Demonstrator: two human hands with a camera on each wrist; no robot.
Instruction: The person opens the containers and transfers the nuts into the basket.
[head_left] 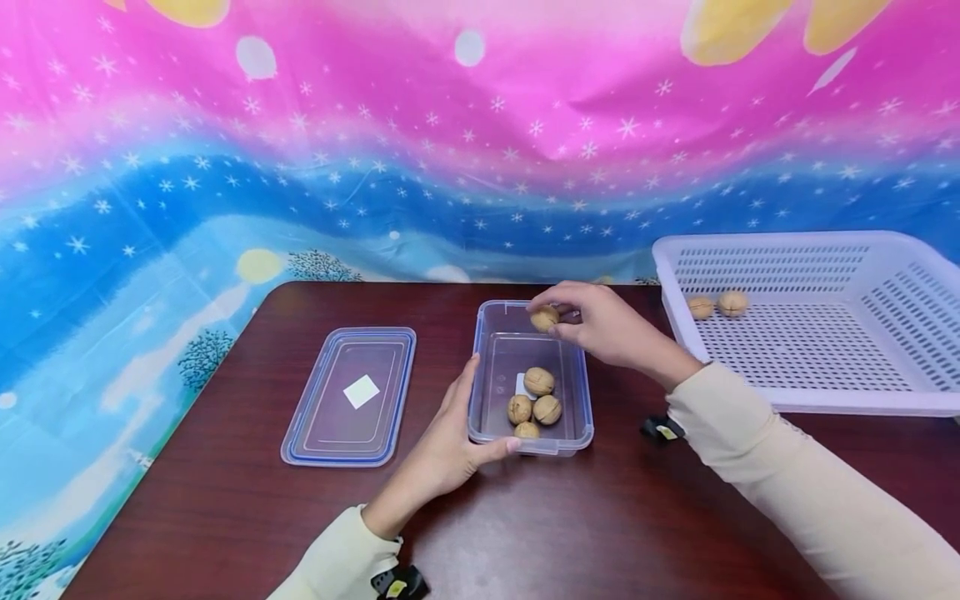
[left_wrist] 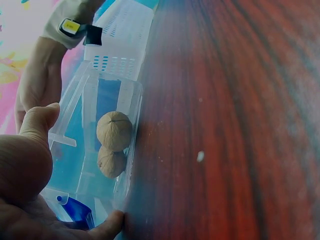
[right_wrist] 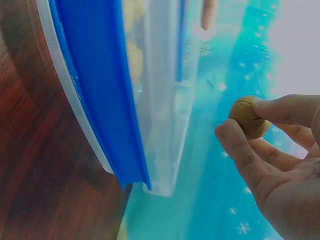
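A clear plastic food container (head_left: 486,354) stands on the table, with several walnuts (head_left: 538,381) gathered in its near half. My left hand (head_left: 448,442) holds its near left corner, thumb across the near rim and fingers along the left wall. Above the container's far right corner, my right hand (head_left: 607,325) pinches a single walnut (right_wrist: 245,117) between thumb and fingertips. That walnut is apart from the container wall in the right wrist view. Blue clip flaps (right_wrist: 95,75) show on the container's side. In the left wrist view, two walnuts (left_wrist: 114,131) show through the clear wall.
Left of the container lies its lid (head_left: 337,433), clear with a blue seal and a white square label (head_left: 362,392). A white slotted basket (head_left: 817,402) at the right holds two walnuts (head_left: 732,303) near its left wall. A patterned cloth (head_left: 465,167) hangs behind the table.
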